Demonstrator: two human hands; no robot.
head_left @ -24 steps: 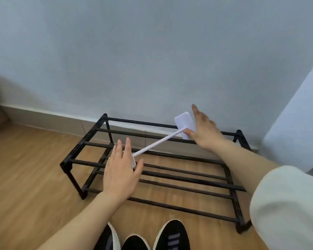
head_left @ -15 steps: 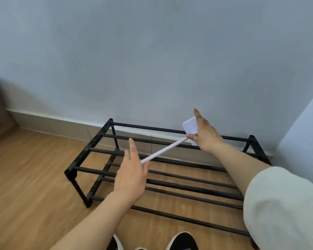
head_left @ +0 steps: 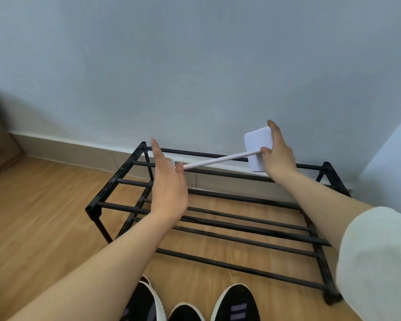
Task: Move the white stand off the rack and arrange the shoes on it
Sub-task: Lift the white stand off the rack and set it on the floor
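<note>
A white stand (head_left: 220, 159), a thin rod with a flat square plate at each end, is held above the black metal shoe rack (head_left: 218, 214). My right hand (head_left: 277, 154) grips the right plate, thumb on the rod. My left hand (head_left: 168, 184) clasps the left end, whose plate is mostly hidden behind the palm. The stand is lifted clear of the rack's top bars. Black shoes with white soles (head_left: 235, 303) lie on the floor at the bottom edge, in front of the rack.
The rack stands on a wood floor (head_left: 39, 216) against a pale blue wall (head_left: 195, 66) with a skirting board. A brown box (head_left: 0, 147) sits at the far left. A white surface (head_left: 394, 163) rises at the right.
Both hands have raised the white stand up from the rack's top bars and toward the wall. The view has shifted so the shoes show more at the bottom.
</note>
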